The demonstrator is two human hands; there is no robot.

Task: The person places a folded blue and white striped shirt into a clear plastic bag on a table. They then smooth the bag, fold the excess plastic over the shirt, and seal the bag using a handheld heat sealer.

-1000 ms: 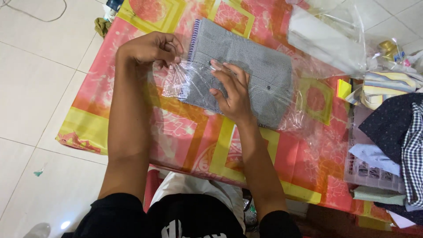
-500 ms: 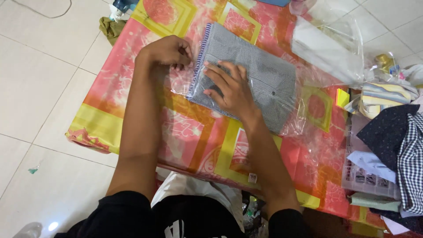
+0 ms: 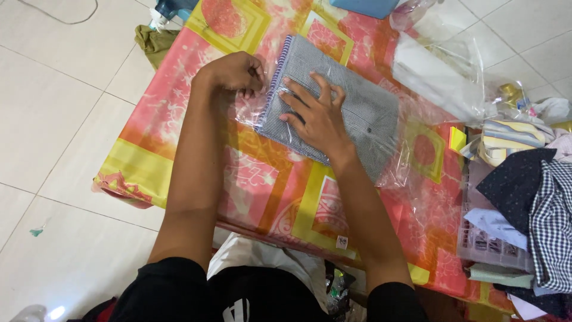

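Since half a second ago the right hand [image 3: 319, 116] has spread flatter on the folded grey garment [image 3: 357, 113], mid-table inside its clear bag [image 3: 411, 155]; the left hand [image 3: 235, 71] pinches the bag's mouth (bagging step); next, probably sealing that flap

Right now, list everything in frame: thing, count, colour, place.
folded checked cloth: 1, grey, table centre, inside the bag
clear plastic bag: 1, transparent, around the cloth
patterned tablecloth: 1, pink, orange and yellow, covers the table
loose plastic sleeve: 1, clear, with a white sheet, top right
heap of folded clothes: 1 pile, dark dotted, checked and striped, right edge
plastic basket: 1, pale lilac, under the pile
olive rag: 1, on the floor, top left
tiled floor: white, left
left hand: fist gripping the bag's open end
right hand: flat on the cloth
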